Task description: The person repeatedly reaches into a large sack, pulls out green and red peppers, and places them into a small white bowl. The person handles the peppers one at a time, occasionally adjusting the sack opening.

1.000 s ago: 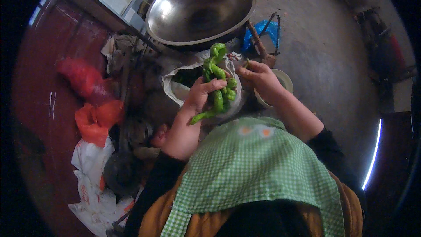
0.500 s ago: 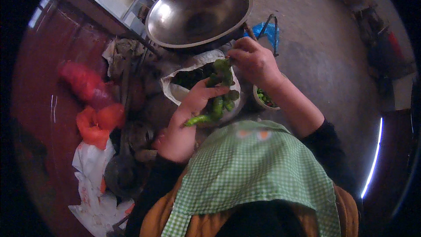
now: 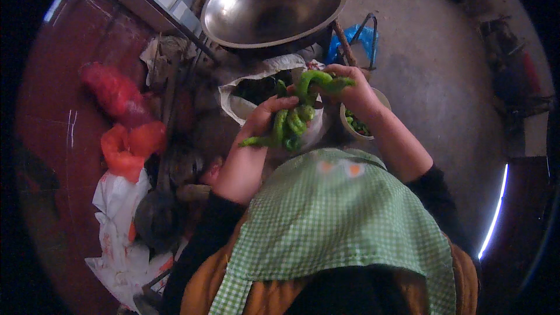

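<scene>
Head view: left hand (image 3: 265, 119) was closed around a bunch of long curly green peppers (image 3: 290, 125), held above a white plastic bag (image 3: 245, 102) with dark contents. Right hand (image 3: 350, 90) pinched one curved green pepper (image 3: 318, 79) at the top of the bunch, fingers curled tight. Small round bowl of chopped green pieces (image 3: 359, 125) sat just under the right wrist. Large round metal wok (image 3: 274, 3) stood beyond the hands. Red and orange mesh bags (image 3: 125, 128) lay well left. Green checked apron (image 3: 338, 221) filled the foreground.
</scene>
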{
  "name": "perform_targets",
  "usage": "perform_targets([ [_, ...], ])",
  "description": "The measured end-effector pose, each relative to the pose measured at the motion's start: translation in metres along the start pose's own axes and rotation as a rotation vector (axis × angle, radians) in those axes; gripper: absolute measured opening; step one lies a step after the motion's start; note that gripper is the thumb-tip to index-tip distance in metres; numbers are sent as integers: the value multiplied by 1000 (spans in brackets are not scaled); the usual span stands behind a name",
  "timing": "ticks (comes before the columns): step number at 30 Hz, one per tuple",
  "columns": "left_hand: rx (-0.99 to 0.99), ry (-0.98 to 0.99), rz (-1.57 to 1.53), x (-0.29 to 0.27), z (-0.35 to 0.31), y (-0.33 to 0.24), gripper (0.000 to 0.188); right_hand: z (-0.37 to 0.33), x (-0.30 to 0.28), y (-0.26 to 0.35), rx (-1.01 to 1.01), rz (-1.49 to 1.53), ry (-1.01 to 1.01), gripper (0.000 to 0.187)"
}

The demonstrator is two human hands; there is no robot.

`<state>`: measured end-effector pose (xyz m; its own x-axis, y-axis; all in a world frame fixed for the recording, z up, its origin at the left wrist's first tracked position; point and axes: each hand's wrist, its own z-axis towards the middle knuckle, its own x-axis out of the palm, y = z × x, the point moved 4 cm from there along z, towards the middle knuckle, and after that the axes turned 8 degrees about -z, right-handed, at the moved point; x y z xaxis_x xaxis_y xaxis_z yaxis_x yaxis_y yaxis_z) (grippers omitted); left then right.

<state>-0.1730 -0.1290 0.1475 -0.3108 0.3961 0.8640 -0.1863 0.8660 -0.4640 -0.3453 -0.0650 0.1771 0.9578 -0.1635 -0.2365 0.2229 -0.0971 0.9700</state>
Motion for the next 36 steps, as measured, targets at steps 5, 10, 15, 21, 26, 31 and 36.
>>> perform_targets([
  [5,33,-98,17,-5,8,9,39,3,7,-8,67,-100,-148,15],
  [10,-109,-70,-102,-19,11,11,27,0,14,-22,122,284,-117,13],
  [15,-198,-38,-161,-24,10,17,22,-5,26,-48,335,758,-39,10],
  [21,-254,-102,-173,-16,12,14,23,-6,34,-65,287,1040,93,16],
  [26,-250,6,-53,-7,8,10,26,-9,39,-65,213,1122,102,15],
  [31,-214,-51,120,-15,5,-9,32,-16,20,-62,91,1168,201,22],
  [36,29,43,-197,-15,6,-29,28,-18,8,-73,101,188,94,32],
])
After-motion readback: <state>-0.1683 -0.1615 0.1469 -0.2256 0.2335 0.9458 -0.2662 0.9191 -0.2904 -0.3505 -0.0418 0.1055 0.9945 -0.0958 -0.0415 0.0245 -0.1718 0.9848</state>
